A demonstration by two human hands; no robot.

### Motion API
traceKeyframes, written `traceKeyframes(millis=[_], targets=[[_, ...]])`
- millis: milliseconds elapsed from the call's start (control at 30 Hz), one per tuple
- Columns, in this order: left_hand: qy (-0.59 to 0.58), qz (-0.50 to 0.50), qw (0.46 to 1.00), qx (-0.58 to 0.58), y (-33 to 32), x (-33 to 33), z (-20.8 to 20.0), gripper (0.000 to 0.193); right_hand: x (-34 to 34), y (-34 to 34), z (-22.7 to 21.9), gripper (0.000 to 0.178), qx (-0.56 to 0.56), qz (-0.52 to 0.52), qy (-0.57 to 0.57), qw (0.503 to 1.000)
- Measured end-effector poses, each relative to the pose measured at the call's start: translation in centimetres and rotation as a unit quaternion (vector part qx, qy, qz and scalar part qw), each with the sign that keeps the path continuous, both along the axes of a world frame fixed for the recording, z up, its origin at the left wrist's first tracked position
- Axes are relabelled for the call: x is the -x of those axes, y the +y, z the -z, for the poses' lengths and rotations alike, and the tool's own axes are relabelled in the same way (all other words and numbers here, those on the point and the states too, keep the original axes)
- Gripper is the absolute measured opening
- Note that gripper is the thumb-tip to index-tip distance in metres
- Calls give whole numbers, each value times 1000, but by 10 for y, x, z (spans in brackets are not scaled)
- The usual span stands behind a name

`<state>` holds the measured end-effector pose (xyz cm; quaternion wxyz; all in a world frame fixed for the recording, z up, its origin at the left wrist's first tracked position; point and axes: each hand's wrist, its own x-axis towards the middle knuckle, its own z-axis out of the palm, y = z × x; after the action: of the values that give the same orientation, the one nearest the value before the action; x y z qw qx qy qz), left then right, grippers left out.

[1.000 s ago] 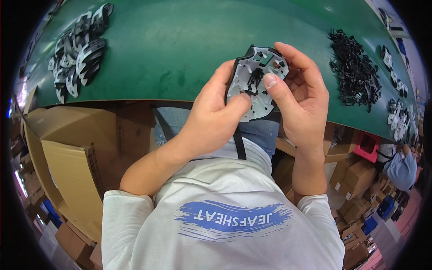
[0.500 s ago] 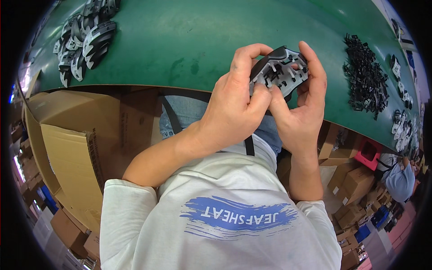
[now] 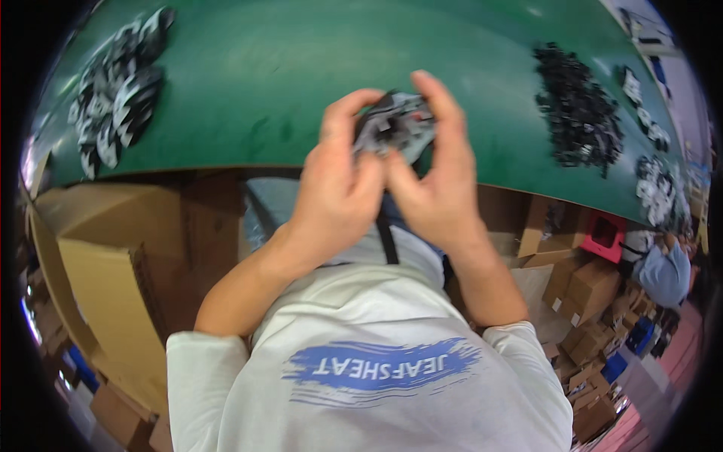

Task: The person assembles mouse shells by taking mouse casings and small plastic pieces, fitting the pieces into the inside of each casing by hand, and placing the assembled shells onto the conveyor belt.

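Both of my hands hold a black-and-grey moulded plastic shell (image 3: 393,129) above the near edge of the green table. Its hollow side, with small posts and ribs, faces me, though motion blurs the detail. My left hand (image 3: 331,177) grips the left side, its thumb at the lower rim and its fingers curled round the back. On the opposite side my right hand (image 3: 443,177) has its thumb at the lower rim too, with the index finger along the upper right edge. The fingers behind the shell are partly hidden.
Similar black-and-white shells (image 3: 117,94) are heaped at the table's left. To the right lies a pile of small black plastic parts (image 3: 578,109), with white-and-black pieces (image 3: 654,192) beyond. An open cardboard box (image 3: 105,279) stands below left. A pink-red plastic stool (image 3: 604,235) and a person (image 3: 663,271) are at right.
My hands have moved left with the shell, and the shell has turned slightly. The whole view has shifted and tilted a little, with more blur.
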<state>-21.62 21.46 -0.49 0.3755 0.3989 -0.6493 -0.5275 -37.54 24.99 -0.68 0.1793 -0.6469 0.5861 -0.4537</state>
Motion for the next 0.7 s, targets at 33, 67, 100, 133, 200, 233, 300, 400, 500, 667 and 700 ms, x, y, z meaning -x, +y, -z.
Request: traceKeyframes(millis=[33,67,100,133,200,233,300,400,500,667,700], targets=[[-10,2,1000,-19,0,-4,-2,53,-2,-1,2,77,-30,-18,-44,998],[-21,2,999,-38,2,-9,-5,53,-2,-1,2,78,-59,-37,-90,994],[19,4,992,-121,2,-14,-7,53,-1,-3,1,81,-54,-75,-93,991],[20,9,988,-154,0,-24,-11,55,0,-4,-2,85,-104,-120,-147,976],[38,-32,960,-276,3,-43,-37,59,17,0,-27,89,-219,-194,-236,927],[67,-64,962,-255,6,-61,-45,60,28,-3,-34,89,-222,-201,-243,923],[95,-151,963,-204,18,-113,-56,62,60,-7,-38,80,-209,-163,-171,949],[88,-279,956,-39,48,-207,-122,56,110,-21,-32,53,-172,94,192,962],[-105,-478,863,121,62,-346,-174,55,158,-20,-27,45,-223,261,334,878],[-295,-598,744,53,95,-600,-173,58,195,-18,-21,40,-283,248,372,849],[-284,-595,751,-46,92,-610,-162,61,189,-20,-31,36,-292,243,362,851]])
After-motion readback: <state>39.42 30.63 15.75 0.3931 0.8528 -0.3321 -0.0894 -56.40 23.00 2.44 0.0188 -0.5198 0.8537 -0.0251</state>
